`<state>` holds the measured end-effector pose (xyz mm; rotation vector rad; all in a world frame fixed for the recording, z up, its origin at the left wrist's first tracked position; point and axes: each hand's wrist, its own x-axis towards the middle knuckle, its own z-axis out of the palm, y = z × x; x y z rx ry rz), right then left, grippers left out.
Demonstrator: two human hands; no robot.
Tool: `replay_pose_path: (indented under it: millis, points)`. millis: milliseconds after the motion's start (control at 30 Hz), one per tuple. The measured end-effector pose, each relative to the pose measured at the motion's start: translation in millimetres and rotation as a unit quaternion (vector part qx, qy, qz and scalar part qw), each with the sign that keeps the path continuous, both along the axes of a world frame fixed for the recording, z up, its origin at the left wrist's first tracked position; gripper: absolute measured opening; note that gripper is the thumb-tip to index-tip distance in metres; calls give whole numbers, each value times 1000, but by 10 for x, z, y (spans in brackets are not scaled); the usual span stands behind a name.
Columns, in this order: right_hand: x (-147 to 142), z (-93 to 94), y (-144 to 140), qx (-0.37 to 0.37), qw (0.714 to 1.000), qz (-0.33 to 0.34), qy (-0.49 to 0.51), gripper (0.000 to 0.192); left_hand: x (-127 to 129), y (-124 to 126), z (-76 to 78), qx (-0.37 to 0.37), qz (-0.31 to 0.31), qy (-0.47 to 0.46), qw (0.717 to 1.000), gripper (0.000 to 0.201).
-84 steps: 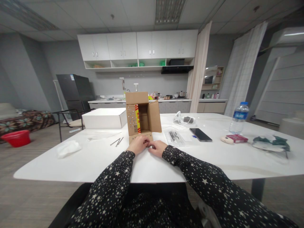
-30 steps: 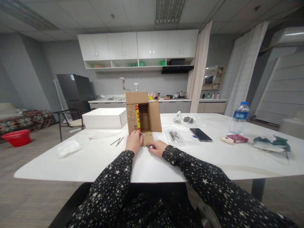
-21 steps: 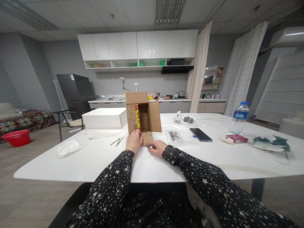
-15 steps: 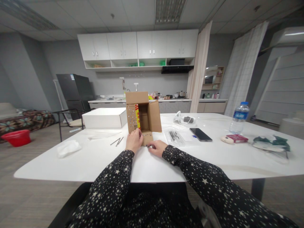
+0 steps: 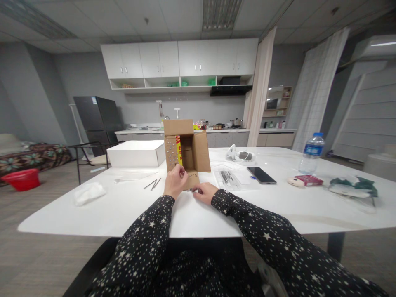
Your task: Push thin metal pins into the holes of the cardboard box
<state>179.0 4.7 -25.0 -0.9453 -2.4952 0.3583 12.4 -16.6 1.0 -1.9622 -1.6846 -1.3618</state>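
An open cardboard box (image 5: 201, 152) stands on its side in front of me, its mouth facing me and its flaps folded out. Many small light dots, perhaps beads or studs, cover its left flap (image 5: 171, 152), and a few more lie on the bottom flap (image 5: 194, 180). My left hand (image 5: 175, 181) is at the lower end of the left flap, fingers drawn together; whatever they pinch is too small to make out. By the near edge of the bottom flap, my right hand (image 5: 206, 193) rests on the table with curled fingers, around something tiny and dark.
Left of the box are a white box (image 5: 136, 154), two metal rods (image 5: 154, 184) and a crumpled tissue (image 5: 90, 194). To the right lie a clear plastic case (image 5: 228, 180), a phone (image 5: 261, 175), a small red box (image 5: 311, 180) and a water bottle (image 5: 312, 153).
My left hand has lifted slightly, its fingertips higher and a little further right along the left flap. My right hand and the box have stayed in place.
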Motion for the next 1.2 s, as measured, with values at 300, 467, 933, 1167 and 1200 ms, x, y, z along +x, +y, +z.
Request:
replay_pose_path:
  millis: [300, 467, 933, 1167, 1200]
  points:
    - [-1, -16, 22, 2, 1000, 8, 5, 25, 28, 11, -86, -73, -143, 40, 986, 5]
    - [5, -11, -2, 2, 999, 22, 26, 23, 16, 28, -121, -113, -145, 61, 981, 8]
    - [1, -33, 30, 1, 1000, 15, 14, 23, -26, 75, -146, -125, -145, 123, 974, 10]
    - [-2, -65, 55, 4, 1000, 18, 23, 22, -42, 88, -148, -114, -150, 141, 972, 8]
    - [-2, -63, 52, 4, 1000, 16, 21, 22, -44, 87, -148, -115, -150, 143, 972, 7]
